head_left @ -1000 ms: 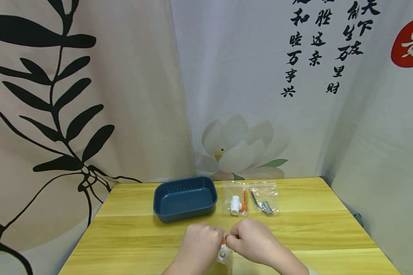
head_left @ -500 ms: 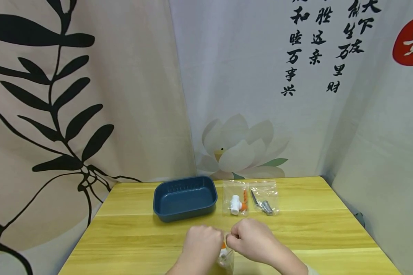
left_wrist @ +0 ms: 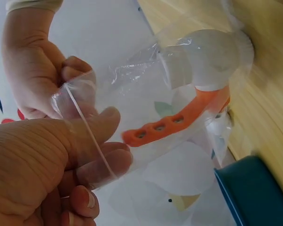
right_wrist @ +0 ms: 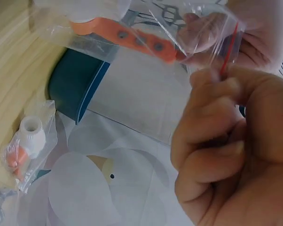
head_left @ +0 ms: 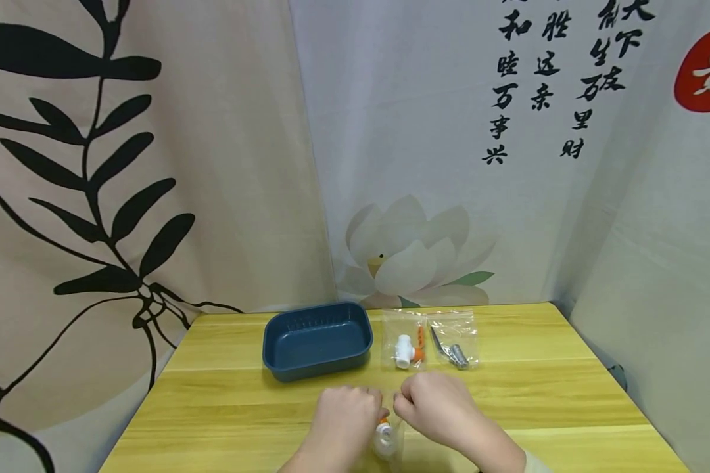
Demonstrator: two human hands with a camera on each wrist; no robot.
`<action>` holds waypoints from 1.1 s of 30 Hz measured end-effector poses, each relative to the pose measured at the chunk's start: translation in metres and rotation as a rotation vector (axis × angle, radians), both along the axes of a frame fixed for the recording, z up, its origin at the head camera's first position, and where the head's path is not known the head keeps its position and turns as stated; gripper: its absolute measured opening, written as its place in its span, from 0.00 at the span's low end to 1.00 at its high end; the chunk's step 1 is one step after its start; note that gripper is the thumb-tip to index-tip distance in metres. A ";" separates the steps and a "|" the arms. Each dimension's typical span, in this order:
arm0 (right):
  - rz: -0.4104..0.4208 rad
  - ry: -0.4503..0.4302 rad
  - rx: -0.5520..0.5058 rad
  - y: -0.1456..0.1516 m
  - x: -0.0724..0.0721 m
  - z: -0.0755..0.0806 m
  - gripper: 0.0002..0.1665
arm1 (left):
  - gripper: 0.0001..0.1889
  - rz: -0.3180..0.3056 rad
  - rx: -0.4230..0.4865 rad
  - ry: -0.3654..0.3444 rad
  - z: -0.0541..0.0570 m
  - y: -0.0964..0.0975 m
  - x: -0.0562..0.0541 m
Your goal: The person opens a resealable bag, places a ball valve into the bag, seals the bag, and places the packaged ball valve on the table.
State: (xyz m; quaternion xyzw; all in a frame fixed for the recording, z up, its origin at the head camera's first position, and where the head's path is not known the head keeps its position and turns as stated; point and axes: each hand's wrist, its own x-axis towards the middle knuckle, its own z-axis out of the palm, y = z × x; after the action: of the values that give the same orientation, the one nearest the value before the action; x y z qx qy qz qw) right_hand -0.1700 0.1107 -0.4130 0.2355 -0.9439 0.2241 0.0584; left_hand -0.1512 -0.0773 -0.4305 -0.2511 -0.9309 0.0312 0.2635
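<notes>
A clear zip-lock bag hangs between my hands near the table's front. Inside it is a white plastic valve with an orange lever handle. My left hand holds the bag by its mouth edge, thumb and fingers near the zip strip. At the opposite side of the mouth my right hand pinches the rim between thumb and curled index finger, beside a red zip line. In the head view the left hand covers part of the bag, and both hands' fingertips are mostly hidden.
A dark blue tray stands at the table's back. Right of it lie a bag with a white-and-orange fitting and another bag with grey metal parts. A printed curtain hangs behind the wooden table.
The right hand has shifted slightly right and up, so the gap between my hands is a little wider. The valve in the bag has swung and turned slightly.
</notes>
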 end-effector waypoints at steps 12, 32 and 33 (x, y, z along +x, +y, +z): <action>-0.083 0.317 0.246 -0.007 -0.004 -0.006 0.26 | 0.13 -0.153 0.106 0.102 -0.003 -0.010 -0.003; 0.108 0.389 0.195 0.000 -0.016 -0.010 0.07 | 0.08 -0.482 0.224 -0.027 -0.006 -0.043 -0.017; 0.108 0.367 0.187 0.001 -0.016 -0.010 0.06 | 0.08 -0.488 0.233 -0.009 -0.007 -0.043 -0.018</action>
State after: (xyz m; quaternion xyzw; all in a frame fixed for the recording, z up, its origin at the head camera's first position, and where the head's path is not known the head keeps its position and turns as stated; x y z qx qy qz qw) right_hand -0.1861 0.1117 -0.4226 0.3271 -0.9201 0.0919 0.1949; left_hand -0.1689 -0.1202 -0.4374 -0.4360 -0.8413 -0.1418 0.2863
